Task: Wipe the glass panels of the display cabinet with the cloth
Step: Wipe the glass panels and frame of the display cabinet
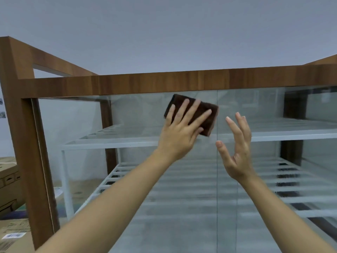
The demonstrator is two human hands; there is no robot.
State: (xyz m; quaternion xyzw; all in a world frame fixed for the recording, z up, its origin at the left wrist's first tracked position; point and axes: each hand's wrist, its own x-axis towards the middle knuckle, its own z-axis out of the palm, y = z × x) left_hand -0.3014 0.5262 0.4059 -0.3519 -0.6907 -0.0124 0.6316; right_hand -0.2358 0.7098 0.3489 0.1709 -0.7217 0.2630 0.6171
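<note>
Dark brown and folded into a thick rectangle, the cloth [193, 114] lies flat against the front glass panel [138, 115] of the display cabinet [160, 83], high up, just below the wooden top rail and just left of the thin vertical seam [217, 179] where two panes meet. The left hand [182, 130] presses it to the glass with the palm and all the fingers spread wide across its surface, nothing curled round it; the cloth's lower right corner pokes out past the fingertips, tilted down to the right. The right hand [237, 148] is raised just right of the seam, empty, palm turned toward the left hand, fingers loosely apart and slightly bent; whether it touches the glass cannot be told. Both forearms are bare and reach up from the lower edge of the view. Behind the glass, white slatted shelves [200, 137] run across the cabinet at two levels, the lower one streaked and hazy through the pane. A wood-grain frame edges the cabinet at the top and at the left post. Cardboard boxes [9, 183] are stacked at the far left, beside the post, under a plain grey wall [164, 33].
</note>
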